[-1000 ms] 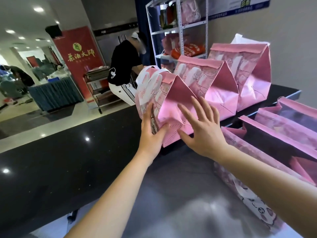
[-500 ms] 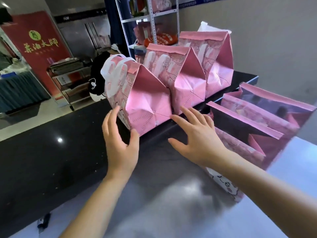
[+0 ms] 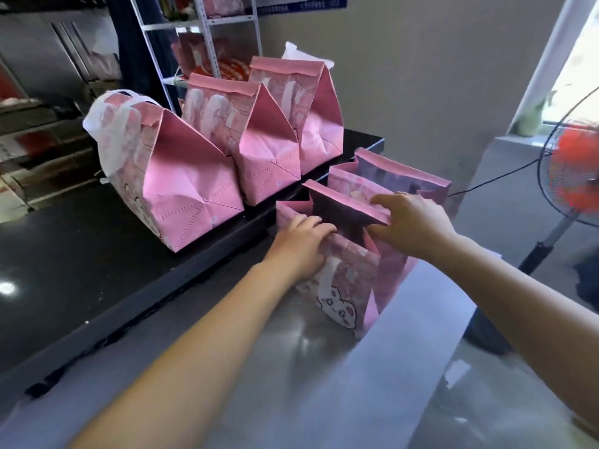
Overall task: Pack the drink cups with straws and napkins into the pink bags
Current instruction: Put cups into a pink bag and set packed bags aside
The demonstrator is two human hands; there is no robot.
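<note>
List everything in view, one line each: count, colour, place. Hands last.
black counter: one, glossy black, left, raised.
steel counter: one, grey, near and lower.
closed bags: three, pink, tops folded, in a row on the black counter.
front open bag: one, pink with a white cartoon face, on the steel counter.
rear open bag: one, pink, just behind the front one.
white plastic: one piece, white, at the leftmost closed bag's top.
shelf rack: one, white, behind the closed bags.
fan: one, black cage with orange-red blades, far right.
left hand: grips the front open bag's near rim.
right hand: pinches its far rim.
</note>
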